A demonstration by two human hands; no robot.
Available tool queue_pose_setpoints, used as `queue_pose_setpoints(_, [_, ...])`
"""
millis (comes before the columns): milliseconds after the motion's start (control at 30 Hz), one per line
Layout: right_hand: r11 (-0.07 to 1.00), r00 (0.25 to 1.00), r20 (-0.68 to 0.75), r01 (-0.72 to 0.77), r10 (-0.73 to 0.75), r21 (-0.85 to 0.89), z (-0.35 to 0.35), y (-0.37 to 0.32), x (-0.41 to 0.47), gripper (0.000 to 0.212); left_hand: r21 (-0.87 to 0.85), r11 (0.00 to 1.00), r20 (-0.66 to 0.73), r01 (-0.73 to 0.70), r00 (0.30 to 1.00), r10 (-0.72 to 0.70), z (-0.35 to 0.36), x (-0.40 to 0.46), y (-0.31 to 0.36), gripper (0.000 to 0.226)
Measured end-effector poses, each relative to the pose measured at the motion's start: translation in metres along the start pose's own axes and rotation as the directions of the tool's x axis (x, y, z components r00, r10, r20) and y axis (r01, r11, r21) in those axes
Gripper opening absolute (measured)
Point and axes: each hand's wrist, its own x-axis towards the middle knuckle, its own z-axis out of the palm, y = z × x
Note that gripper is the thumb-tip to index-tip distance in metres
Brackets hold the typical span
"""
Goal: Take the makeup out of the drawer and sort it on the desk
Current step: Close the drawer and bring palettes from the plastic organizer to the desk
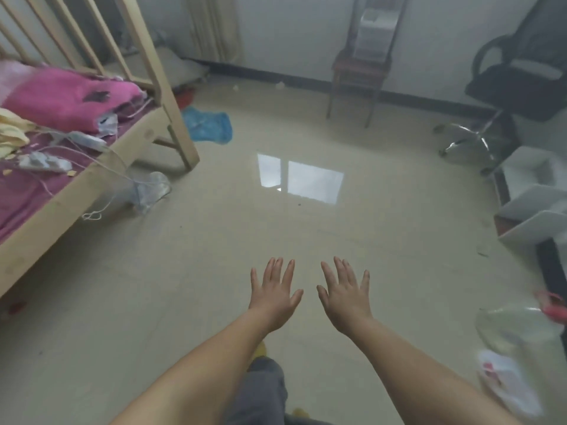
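Note:
My left hand (274, 294) and my right hand (345, 297) are stretched out side by side over the pale tiled floor (214, 240), backs up, fingers straight and spread. Neither hand holds or touches anything. No makeup, drawer or desk can be made out in this view. At the right edge stand white box-like shapes (534, 204); I cannot tell what they are.
A wooden bed frame (92, 179) with pink bedding (61, 99) and cables fills the left. A blue cloth (208, 125) lies on the floor. A red chair (359, 75) stands at the back wall, a black office chair (515, 87) at right. Plastic bags (515, 329) lie lower right.

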Motion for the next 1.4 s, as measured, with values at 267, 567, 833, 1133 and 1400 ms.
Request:
queue_pose_setpoints(267, [0.991, 0.991, 0.011, -0.132, 0.132, 0.026, -0.028, 0.072, 0.081, 0.056, 0.065, 0.99, 0.051, -0.122, 0.992, 0.118, -0.036, 0.115, 0.05, 0.066])
queue_pose_setpoints(567, [0.957, 0.957, -0.04, -0.287, 0.288, 0.046, -0.107, 0.151, 0.226, 0.062, 0.123, 0.958, 0.079, -0.258, 0.965, 0.25, -0.12, 0.297, 0.09, 0.065])
queue_pose_setpoints(833, [0.923, 0.924, -0.038, -0.378, 0.381, 0.07, -0.174, 0.245, 0.338, 0.054, 0.158, 0.923, 0.069, -0.352, 0.936, 0.346, -0.184, 0.446, 0.167, 0.064])
queue_pose_setpoints(1133, [0.953, 0.951, -0.068, -0.298, 0.301, 0.052, -0.261, 0.384, 0.498, 0.064, 0.095, 0.962, 0.033, -0.254, 0.967, 0.252, -0.249, 0.623, 0.269, 0.06])
queue_pose_setpoints(1400, [0.983, 0.983, 0.006, -0.186, 0.186, 0.005, -0.321, 0.442, 0.649, 0.051, 0.046, 0.989, 0.014, -0.143, 0.99, 0.143, -0.304, 0.756, 0.305, 0.061])
